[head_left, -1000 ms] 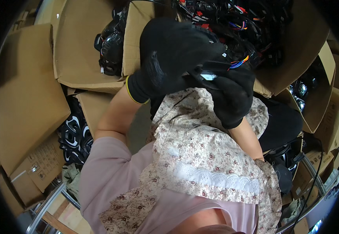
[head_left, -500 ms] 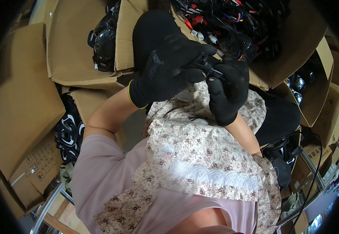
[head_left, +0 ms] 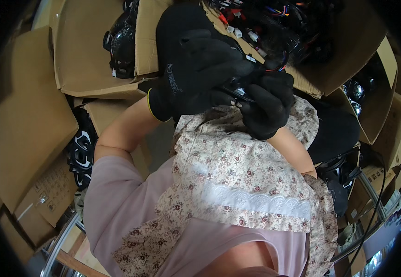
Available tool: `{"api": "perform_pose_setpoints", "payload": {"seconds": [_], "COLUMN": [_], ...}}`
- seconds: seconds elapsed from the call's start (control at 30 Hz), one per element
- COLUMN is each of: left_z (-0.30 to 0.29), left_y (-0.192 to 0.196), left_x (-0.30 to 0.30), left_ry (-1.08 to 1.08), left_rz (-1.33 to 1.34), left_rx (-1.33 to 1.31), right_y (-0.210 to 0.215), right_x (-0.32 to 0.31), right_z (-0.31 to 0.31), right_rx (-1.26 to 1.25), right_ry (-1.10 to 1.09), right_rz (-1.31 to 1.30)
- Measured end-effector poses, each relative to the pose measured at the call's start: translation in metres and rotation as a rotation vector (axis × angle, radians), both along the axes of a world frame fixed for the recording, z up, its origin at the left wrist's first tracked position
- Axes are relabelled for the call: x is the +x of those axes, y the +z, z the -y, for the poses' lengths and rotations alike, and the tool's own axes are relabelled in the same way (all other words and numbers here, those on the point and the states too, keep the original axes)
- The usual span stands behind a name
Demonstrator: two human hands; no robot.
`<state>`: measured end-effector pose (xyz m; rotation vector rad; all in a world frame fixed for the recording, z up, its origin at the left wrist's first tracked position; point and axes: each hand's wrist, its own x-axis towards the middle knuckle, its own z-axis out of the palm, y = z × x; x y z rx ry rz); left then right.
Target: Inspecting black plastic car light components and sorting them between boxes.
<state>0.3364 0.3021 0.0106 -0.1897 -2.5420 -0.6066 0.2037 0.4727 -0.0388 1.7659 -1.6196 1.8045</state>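
Both my hands wear black gloves and meet above my lap. A small glossy black plastic part (head_left: 240,91) is held between them, and fingers cover much of it. My left hand (head_left: 200,71) closes round its left side with thumb and fingers. On the other side my right hand (head_left: 270,104) pinches it with curled fingers. A black piece with a small white label (head_left: 250,58) shows just beyond the left fingertips. Coloured wires (head_left: 278,67) run close by above my right hand; whether they join the held part I cannot tell.
An open cardboard box (head_left: 343,69) with tangled wires and white connectors (head_left: 238,33) stands ahead. At the left, another box (head_left: 89,51) holds wrapped black parts (head_left: 123,46). Black-and-white parts (head_left: 82,150) lie lower left. Shiny round parts (head_left: 357,91) fill a box at right.
The held part has been turned and now shows a glossier face. My left fingers have spread over it, and my right hand has shifted slightly down and left.
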Motion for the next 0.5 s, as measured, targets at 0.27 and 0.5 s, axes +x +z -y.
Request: {"api": "perform_pose_setpoints", "payload": {"seconds": [0.27, 0.5], "left_z": [0.004, 0.006], "left_y": [0.0, -0.009], "left_x": [0.0, 0.019], "left_ry": [0.017, 0.302], "left_rz": [-0.03, 0.023], "left_rx": [-0.08, 0.385], "right_y": [0.003, 0.049], "right_x": [-0.002, -0.016], "right_z": [0.009, 0.02], "right_rx": [-0.033, 0.418], "right_ry": [-0.016, 0.204], "right_rz": [-0.132, 0.144]}}
